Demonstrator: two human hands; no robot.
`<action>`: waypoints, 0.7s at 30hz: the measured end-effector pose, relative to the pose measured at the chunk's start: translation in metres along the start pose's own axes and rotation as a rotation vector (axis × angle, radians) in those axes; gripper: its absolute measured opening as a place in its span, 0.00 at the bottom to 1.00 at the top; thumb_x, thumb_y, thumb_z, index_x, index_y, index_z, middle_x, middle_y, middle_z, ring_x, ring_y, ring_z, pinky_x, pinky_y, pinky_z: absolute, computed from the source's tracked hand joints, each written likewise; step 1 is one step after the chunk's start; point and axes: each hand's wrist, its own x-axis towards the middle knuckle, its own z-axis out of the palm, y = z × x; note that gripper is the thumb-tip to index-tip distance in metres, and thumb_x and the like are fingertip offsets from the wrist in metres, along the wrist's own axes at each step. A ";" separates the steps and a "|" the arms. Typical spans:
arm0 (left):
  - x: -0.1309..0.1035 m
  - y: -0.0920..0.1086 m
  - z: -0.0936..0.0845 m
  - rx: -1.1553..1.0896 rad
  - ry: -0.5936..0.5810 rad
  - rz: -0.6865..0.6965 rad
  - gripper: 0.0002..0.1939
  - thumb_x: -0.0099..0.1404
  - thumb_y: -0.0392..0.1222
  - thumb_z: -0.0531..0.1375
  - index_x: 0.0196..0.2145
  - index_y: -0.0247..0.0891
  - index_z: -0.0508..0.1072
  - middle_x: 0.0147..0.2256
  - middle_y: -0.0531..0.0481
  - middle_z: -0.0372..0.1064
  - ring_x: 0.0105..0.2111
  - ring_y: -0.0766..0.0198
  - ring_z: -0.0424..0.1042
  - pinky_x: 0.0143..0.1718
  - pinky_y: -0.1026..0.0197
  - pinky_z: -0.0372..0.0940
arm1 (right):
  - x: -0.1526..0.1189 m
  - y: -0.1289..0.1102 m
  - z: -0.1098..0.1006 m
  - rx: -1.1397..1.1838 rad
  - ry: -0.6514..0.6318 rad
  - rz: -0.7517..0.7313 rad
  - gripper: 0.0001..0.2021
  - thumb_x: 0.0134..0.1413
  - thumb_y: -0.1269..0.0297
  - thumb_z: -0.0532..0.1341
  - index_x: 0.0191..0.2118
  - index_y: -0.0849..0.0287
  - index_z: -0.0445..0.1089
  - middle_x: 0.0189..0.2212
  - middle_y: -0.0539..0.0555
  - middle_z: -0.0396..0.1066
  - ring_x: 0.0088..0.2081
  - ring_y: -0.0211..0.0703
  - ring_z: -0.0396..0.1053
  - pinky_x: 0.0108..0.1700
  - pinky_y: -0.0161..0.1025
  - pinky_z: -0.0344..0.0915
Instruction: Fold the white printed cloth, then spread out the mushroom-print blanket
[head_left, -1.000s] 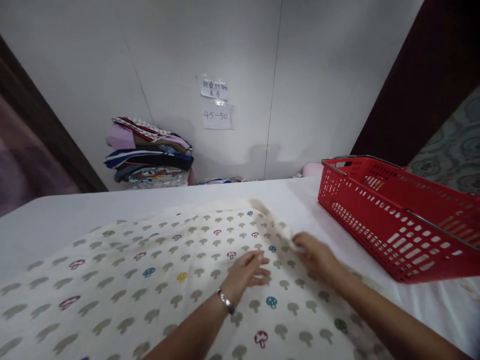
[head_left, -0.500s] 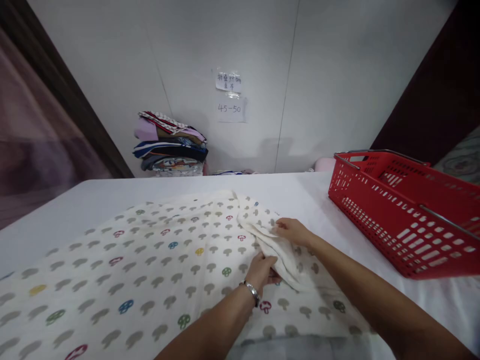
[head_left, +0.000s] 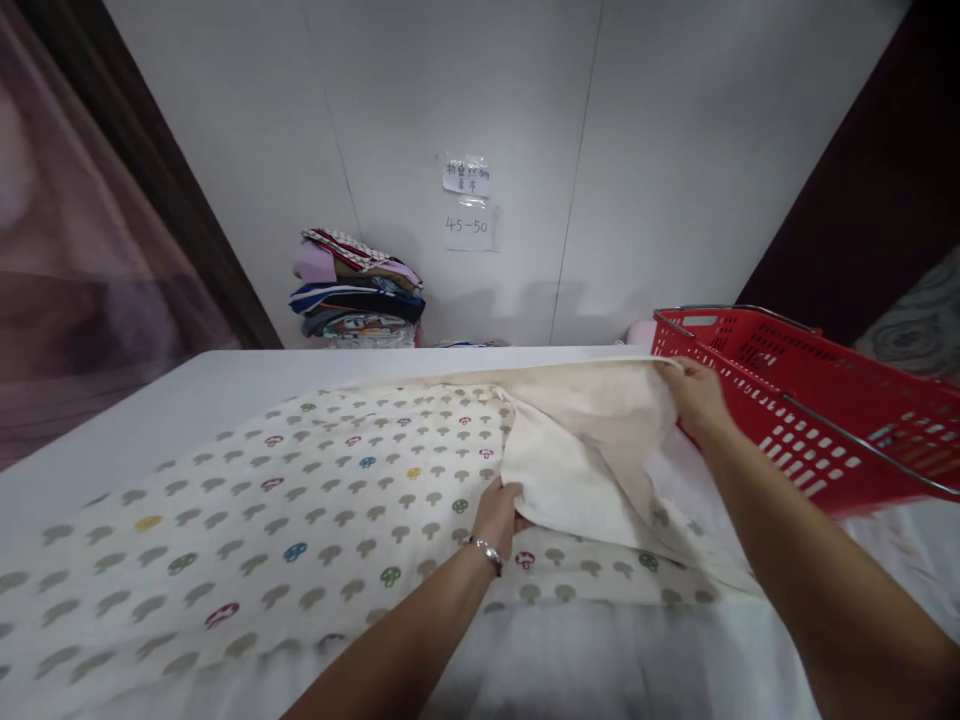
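Note:
A cream cloth [head_left: 345, 500] printed with grey and coloured mushrooms lies spread over the white table. My left hand [head_left: 499, 515], with a silver bracelet at the wrist, pinches an edge of it near the middle. Farther right, my right hand [head_left: 694, 395] grips another part of the edge and holds it raised off the table, close to the red basket. Between the hands the plain underside of the cloth shows, turned up and partly draped. Some fingertips of both hands are hidden by the cloth.
The red plastic basket [head_left: 802, 420] with metal handles stands at the right. A stack of folded cloths [head_left: 360, 290] is at the back left by the wall. Two paper notes [head_left: 470, 225] are taped to the wall. A curtain [head_left: 112, 220] hangs at the left.
My right hand has moved right and away from me, lifting the cloth's edge and opening out its bunched fold. My left hand stays near its place, still on the cloth.

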 end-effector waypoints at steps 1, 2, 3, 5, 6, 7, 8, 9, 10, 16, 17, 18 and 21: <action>-0.011 0.004 -0.002 0.002 -0.019 0.033 0.11 0.53 0.35 0.58 0.36 0.35 0.70 0.28 0.48 0.71 0.26 0.64 0.70 0.27 0.61 0.67 | -0.001 -0.012 -0.012 0.020 0.038 -0.040 0.14 0.46 0.53 0.58 0.31 0.60 0.68 0.21 0.47 0.64 0.21 0.35 0.59 0.22 0.32 0.55; -0.022 0.008 -0.003 0.021 -0.041 0.066 0.11 0.53 0.36 0.59 0.36 0.35 0.71 0.27 0.48 0.71 0.26 0.64 0.69 0.27 0.62 0.67 | -0.006 -0.023 -0.020 0.018 0.036 -0.086 0.14 0.46 0.53 0.59 0.31 0.59 0.69 0.21 0.47 0.64 0.21 0.35 0.59 0.23 0.32 0.56; -0.035 0.011 -0.005 0.056 -0.068 0.097 0.11 0.53 0.38 0.60 0.36 0.35 0.71 0.27 0.48 0.71 0.25 0.64 0.69 0.26 0.63 0.66 | -0.017 -0.033 -0.024 -0.006 0.001 -0.137 0.13 0.46 0.54 0.60 0.31 0.59 0.69 0.22 0.47 0.64 0.22 0.35 0.59 0.24 0.32 0.56; -0.059 0.013 -0.009 0.139 -0.139 0.144 0.11 0.52 0.41 0.61 0.33 0.34 0.72 0.25 0.49 0.70 0.25 0.64 0.69 0.25 0.63 0.66 | -0.052 -0.047 -0.018 -0.099 -0.176 -0.258 0.10 0.47 0.56 0.60 0.31 0.58 0.68 0.24 0.47 0.65 0.25 0.35 0.60 0.26 0.32 0.56; -0.070 0.012 -0.011 0.173 -0.178 0.157 0.11 0.52 0.42 0.62 0.32 0.34 0.72 0.25 0.49 0.70 0.25 0.64 0.69 0.25 0.63 0.66 | -0.074 -0.051 -0.011 -0.150 -0.298 -0.305 0.09 0.48 0.58 0.60 0.31 0.58 0.68 0.24 0.47 0.65 0.26 0.36 0.61 0.27 0.32 0.56; -0.079 0.010 -0.013 0.193 -0.213 0.158 0.11 0.52 0.43 0.62 0.32 0.34 0.72 0.25 0.49 0.70 0.26 0.64 0.69 0.26 0.63 0.66 | -0.098 -0.052 -0.002 -0.190 -0.437 -0.330 0.07 0.49 0.59 0.59 0.31 0.57 0.67 0.24 0.47 0.66 0.26 0.36 0.61 0.28 0.32 0.57; -0.087 0.007 -0.015 0.197 -0.241 0.145 0.12 0.52 0.43 0.62 0.33 0.34 0.71 0.27 0.49 0.70 0.26 0.63 0.69 0.26 0.63 0.66 | -0.122 -0.052 0.007 -0.217 -0.563 -0.331 0.06 0.50 0.61 0.58 0.30 0.57 0.66 0.23 0.47 0.65 0.26 0.36 0.61 0.29 0.32 0.56; -0.093 0.003 -0.017 0.187 -0.257 0.122 0.13 0.52 0.42 0.62 0.35 0.34 0.71 0.28 0.48 0.71 0.27 0.63 0.70 0.27 0.62 0.67 | -0.145 -0.050 0.015 -0.226 -0.652 -0.320 0.05 0.50 0.62 0.58 0.30 0.57 0.65 0.22 0.46 0.65 0.25 0.36 0.61 0.28 0.32 0.56; -0.097 -0.001 -0.019 0.167 -0.258 0.094 0.14 0.52 0.42 0.62 0.37 0.34 0.70 0.30 0.47 0.71 0.27 0.63 0.70 0.27 0.61 0.67 | -0.165 -0.047 0.022 -0.221 -0.722 -0.296 0.05 0.51 0.62 0.57 0.29 0.57 0.65 0.22 0.46 0.65 0.25 0.35 0.61 0.27 0.32 0.55; -0.106 -0.017 -0.027 0.061 -0.240 -0.007 0.18 0.51 0.37 0.62 0.41 0.36 0.66 0.31 0.49 0.70 0.26 0.65 0.70 0.29 0.60 0.68 | -0.220 -0.033 0.032 -0.153 -0.705 -0.291 0.06 0.54 0.64 0.55 0.33 0.57 0.69 0.26 0.49 0.67 0.29 0.37 0.63 0.31 0.34 0.58; -0.107 -0.018 -0.027 0.050 -0.247 -0.011 0.18 0.51 0.36 0.62 0.41 0.36 0.66 0.30 0.49 0.70 0.26 0.65 0.71 0.30 0.60 0.68 | -0.222 -0.033 0.031 -0.149 -0.672 -0.315 0.06 0.54 0.65 0.56 0.34 0.57 0.70 0.27 0.49 0.67 0.30 0.38 0.64 0.32 0.34 0.59; -0.108 -0.017 -0.027 0.040 -0.251 -0.015 0.18 0.51 0.35 0.61 0.41 0.36 0.66 0.30 0.49 0.71 0.26 0.65 0.71 0.30 0.61 0.68 | -0.225 -0.033 0.030 -0.144 -0.644 -0.341 0.06 0.54 0.66 0.56 0.35 0.56 0.70 0.27 0.50 0.67 0.31 0.39 0.64 0.33 0.35 0.59; -0.111 -0.017 -0.026 0.023 -0.253 -0.021 0.15 0.51 0.35 0.61 0.39 0.35 0.66 0.31 0.48 0.71 0.26 0.65 0.71 0.29 0.62 0.68 | -0.234 -0.034 0.026 -0.137 -0.612 -0.399 0.08 0.55 0.68 0.54 0.36 0.55 0.71 0.29 0.52 0.66 0.33 0.40 0.64 0.34 0.36 0.61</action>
